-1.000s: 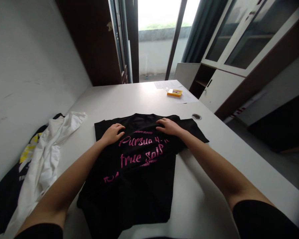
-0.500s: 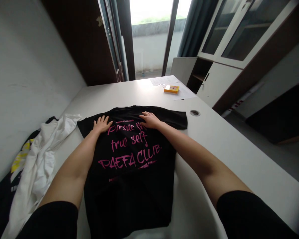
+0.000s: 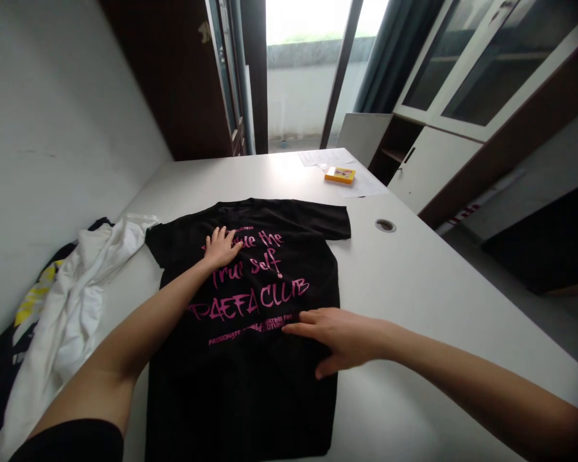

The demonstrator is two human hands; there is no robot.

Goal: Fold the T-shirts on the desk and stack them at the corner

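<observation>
A black T-shirt (image 3: 250, 398) with pink lettering lies spread on the white table (image 3: 424, 308), its neck toward the far end and its hem toward me. My left hand (image 3: 221, 248) rests with fingers spread on the upper part of the print, covering some letters. Over the right side of the shirt, beside the lowest printed lines, is my right hand (image 3: 340, 337), fingers stretched out and thumb apart. Whether its fingertips touch the cloth I cannot tell. Neither hand grips anything.
Crumpled white clothing (image 3: 72, 314) and a dark garment with yellow print (image 3: 36, 298) lie along the left wall. Toward the far right edge, an orange-yellow box (image 3: 340, 175) sits on papers (image 3: 370, 186). A round cable hole (image 3: 385, 226) pierces the tabletop.
My right hand has come back from the upper print to the shirt's right side. My left hand has slid a little right. The shirt's right sleeve has shifted slightly left.
</observation>
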